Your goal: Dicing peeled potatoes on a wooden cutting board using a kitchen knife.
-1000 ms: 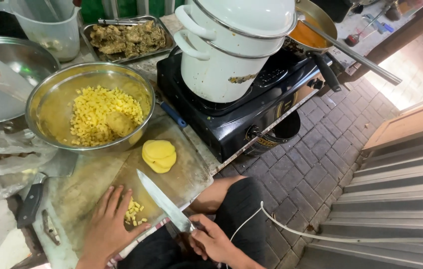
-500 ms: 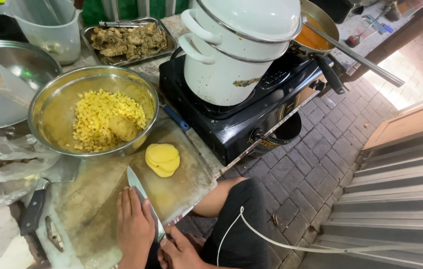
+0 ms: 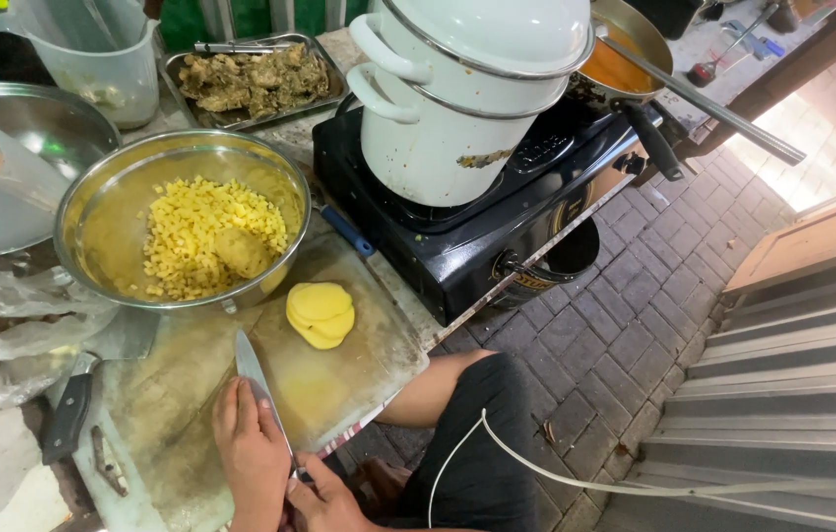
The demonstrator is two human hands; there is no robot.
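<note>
Two hands on knife, potato slices beyond.

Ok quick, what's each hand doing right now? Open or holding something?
Left hand: flat and open, pressed against the side of the knife blade on the cutting board.
Right hand: closed on the knife's handle.

We see bare hands and arms with no sleeves, dark shorts, and a thin white cord lying across the shorts.
</note>
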